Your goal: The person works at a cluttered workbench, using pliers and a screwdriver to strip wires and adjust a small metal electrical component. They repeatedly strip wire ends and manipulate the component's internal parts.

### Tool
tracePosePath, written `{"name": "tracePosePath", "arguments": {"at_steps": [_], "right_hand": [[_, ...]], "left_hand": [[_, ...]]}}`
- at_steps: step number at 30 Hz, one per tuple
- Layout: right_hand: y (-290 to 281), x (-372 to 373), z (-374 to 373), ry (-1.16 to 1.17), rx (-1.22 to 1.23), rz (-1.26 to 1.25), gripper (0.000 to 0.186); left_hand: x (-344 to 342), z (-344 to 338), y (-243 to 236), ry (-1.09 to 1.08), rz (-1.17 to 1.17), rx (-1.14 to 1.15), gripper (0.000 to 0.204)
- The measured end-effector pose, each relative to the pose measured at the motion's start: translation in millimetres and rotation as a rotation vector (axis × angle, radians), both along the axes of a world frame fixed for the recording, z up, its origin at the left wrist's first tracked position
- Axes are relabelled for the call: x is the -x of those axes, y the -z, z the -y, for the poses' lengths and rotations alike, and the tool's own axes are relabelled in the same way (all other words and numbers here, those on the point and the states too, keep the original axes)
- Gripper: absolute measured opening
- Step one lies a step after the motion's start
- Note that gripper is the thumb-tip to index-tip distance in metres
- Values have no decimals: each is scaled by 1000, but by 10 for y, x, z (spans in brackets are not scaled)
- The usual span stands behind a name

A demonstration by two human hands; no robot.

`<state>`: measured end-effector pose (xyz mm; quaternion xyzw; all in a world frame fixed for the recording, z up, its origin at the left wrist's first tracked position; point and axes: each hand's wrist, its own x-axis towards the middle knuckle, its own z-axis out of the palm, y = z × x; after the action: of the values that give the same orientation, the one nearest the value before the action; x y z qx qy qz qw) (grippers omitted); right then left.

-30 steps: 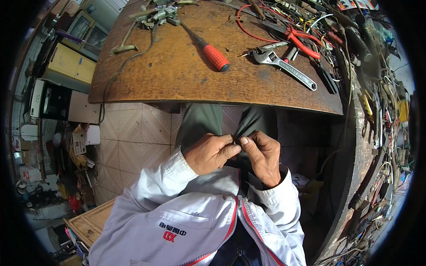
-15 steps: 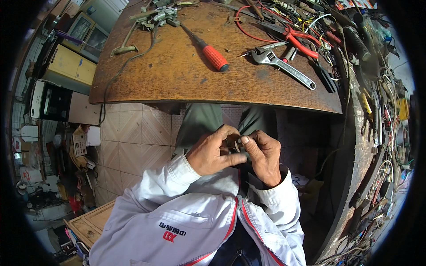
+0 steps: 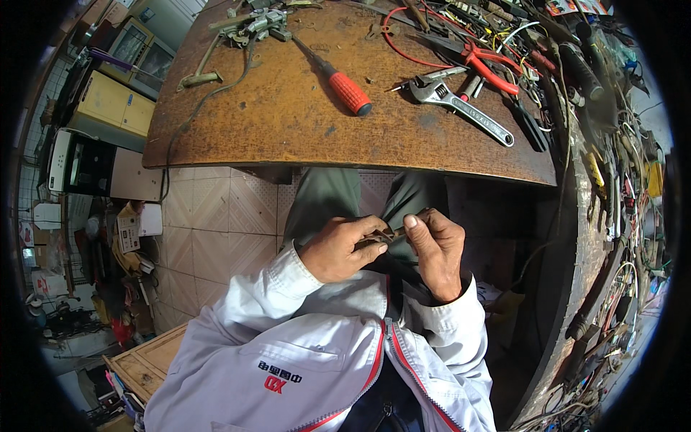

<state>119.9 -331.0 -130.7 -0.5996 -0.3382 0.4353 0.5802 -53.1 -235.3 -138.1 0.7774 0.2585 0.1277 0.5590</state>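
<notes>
Above my lap, in front of the bench edge, my left hand (image 3: 337, 252) pinches a small, dark, flat metal-looking piece (image 3: 389, 236) between thumb and fingers. The piece spans the gap toward my right hand (image 3: 437, 250), whose thumb and bent forefinger close on its other end. Its exact kind is too small to make out. On the wooden bench (image 3: 245, 129) beyond lie a red-handled screwdriver (image 3: 348, 92), an adjustable wrench (image 3: 468, 115) and red-handled pliers (image 3: 492, 69).
A metal mechanism (image 3: 260, 23) with a dark cable sits at the bench's far left. Tangled wires and tools crowd the right side, along a worn ledge (image 3: 568, 288). At left stand a yellow cabinet (image 3: 114, 104) and a wooden box (image 3: 147, 363) on the tiled floor (image 3: 209, 252).
My hands have drawn slightly apart, the right one moving a little rightward. My left fingers have closed nearer together, and more of the small piece shows between the hands.
</notes>
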Motion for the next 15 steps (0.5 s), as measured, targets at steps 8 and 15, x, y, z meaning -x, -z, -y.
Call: {"name": "tracePosePath", "arguments": {"at_steps": [8, 15], "right_hand": [[-6, 57, -24, 59, -30, -10, 30], [-139, -183, 81, 279, -128, -35, 30]], "left_hand": [[-94, -6, -130, -32, -9, -91, 23], [253, -86, -15, -26, -52, -67, 18]]}}
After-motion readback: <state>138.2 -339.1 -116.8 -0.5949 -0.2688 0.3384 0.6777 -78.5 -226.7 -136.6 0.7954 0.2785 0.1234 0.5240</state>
